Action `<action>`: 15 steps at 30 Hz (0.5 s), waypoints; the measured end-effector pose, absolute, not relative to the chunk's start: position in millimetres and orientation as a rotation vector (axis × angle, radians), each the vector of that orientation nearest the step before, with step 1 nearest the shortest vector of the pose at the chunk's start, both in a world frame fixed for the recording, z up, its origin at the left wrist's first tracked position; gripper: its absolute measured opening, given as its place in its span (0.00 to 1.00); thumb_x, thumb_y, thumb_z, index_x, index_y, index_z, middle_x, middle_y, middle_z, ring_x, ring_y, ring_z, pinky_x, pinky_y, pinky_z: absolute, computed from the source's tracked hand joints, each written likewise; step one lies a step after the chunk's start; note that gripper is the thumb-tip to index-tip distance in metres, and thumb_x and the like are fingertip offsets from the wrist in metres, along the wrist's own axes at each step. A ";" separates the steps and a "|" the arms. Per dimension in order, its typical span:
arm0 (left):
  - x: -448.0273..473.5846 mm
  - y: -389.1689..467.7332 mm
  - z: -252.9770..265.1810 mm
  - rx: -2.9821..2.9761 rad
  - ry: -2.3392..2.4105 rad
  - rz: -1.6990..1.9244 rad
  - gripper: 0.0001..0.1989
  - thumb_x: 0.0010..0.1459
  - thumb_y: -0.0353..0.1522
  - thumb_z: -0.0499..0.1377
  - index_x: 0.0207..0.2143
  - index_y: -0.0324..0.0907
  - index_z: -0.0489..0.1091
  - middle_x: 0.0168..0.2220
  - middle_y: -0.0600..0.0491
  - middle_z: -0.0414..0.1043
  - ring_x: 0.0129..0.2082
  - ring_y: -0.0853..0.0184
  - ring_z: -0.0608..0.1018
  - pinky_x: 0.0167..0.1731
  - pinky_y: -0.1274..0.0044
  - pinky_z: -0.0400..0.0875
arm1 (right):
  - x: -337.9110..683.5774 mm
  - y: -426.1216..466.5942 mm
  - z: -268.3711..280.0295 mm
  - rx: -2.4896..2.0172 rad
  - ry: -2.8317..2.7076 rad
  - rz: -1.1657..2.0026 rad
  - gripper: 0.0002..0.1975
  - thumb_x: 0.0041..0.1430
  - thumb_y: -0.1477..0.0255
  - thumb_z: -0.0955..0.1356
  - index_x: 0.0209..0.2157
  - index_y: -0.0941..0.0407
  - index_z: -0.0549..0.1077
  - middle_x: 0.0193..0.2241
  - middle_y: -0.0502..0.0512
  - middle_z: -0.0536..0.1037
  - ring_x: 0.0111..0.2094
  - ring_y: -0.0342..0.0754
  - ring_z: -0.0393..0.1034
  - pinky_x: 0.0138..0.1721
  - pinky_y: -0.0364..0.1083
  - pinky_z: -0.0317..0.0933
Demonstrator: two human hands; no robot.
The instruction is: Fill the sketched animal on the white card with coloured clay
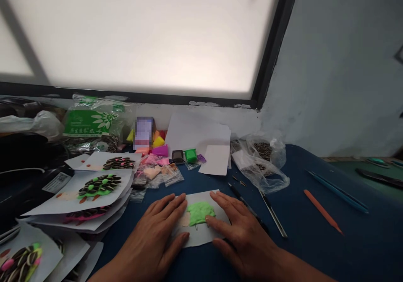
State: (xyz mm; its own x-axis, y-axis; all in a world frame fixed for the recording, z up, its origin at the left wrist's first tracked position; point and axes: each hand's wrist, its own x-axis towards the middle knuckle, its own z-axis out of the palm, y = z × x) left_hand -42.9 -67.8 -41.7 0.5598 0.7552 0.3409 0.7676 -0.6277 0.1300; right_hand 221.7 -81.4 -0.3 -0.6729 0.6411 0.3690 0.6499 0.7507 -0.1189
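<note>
A small white paper card point(201, 241) lies on the blue table in front of me. On it sits a flattened patch of bright green modelling clay point(201, 213), with a pale beige piece of clay point(183, 220) at its left and short pencil lines below. My left hand point(160, 227) rests on the card's left side, fingers stretched out and holding nothing. From the right, my right hand point(241, 227) lies with its fingers spread over the card, one fingertip touching the lower right edge of the green clay.
At left are stacked papers point(78, 183) with sunflower-seed and clay pictures. Behind lie clay packets point(190, 156), white sheets point(214, 160) and a bag of seeds point(262, 160). A pen point(245, 204), tweezers point(273, 214), an orange tool point(323, 210) and a blue tool point(336, 191) lie at right.
</note>
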 end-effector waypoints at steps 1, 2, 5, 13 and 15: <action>-42.7 -67.9 -40.9 -2.746 -1.338 -0.566 0.28 0.67 0.44 0.52 0.66 0.46 0.57 0.66 0.50 0.61 0.63 0.51 0.65 0.58 0.58 0.68 | 221.1 -81.4 0.1 -0.976 -2.559 -0.037 0.18 0.66 0.67 0.65 0.55 0.56 0.73 0.64 0.72 0.62 0.65 0.66 0.55 0.57 0.65 0.60; -42.4 -67.9 -40.3 -2.749 -1.330 -0.558 0.28 0.67 0.44 0.52 0.66 0.46 0.58 0.65 0.50 0.61 0.63 0.51 0.66 0.58 0.58 0.68 | 220.0 -81.4 0.8 -0.970 -2.559 -0.040 0.19 0.66 0.67 0.65 0.56 0.57 0.73 0.64 0.72 0.61 0.65 0.66 0.55 0.57 0.66 0.60; -42.0 -67.8 -39.1 -2.747 -1.310 -0.565 0.27 0.67 0.44 0.52 0.65 0.45 0.59 0.65 0.49 0.63 0.62 0.51 0.67 0.56 0.59 0.70 | 214.0 -80.5 4.7 -0.999 -2.554 -0.010 0.20 0.68 0.66 0.64 0.57 0.57 0.71 0.64 0.73 0.60 0.65 0.66 0.55 0.57 0.66 0.60; -41.0 -68.4 -37.1 -2.759 -1.317 -0.584 0.28 0.66 0.43 0.54 0.65 0.45 0.59 0.64 0.48 0.64 0.61 0.49 0.68 0.56 0.58 0.70 | 203.1 -73.2 -1.1 -0.970 -2.574 0.068 0.18 0.68 0.66 0.63 0.55 0.58 0.73 0.64 0.71 0.61 0.65 0.66 0.55 0.58 0.65 0.59; -40.1 -68.6 -35.2 -2.768 -1.320 -0.570 0.28 0.66 0.43 0.54 0.65 0.44 0.59 0.64 0.48 0.63 0.61 0.49 0.68 0.55 0.57 0.70 | 204.8 -72.1 -4.2 -0.972 -2.565 0.066 0.18 0.68 0.66 0.63 0.54 0.58 0.73 0.63 0.71 0.62 0.64 0.66 0.56 0.57 0.65 0.60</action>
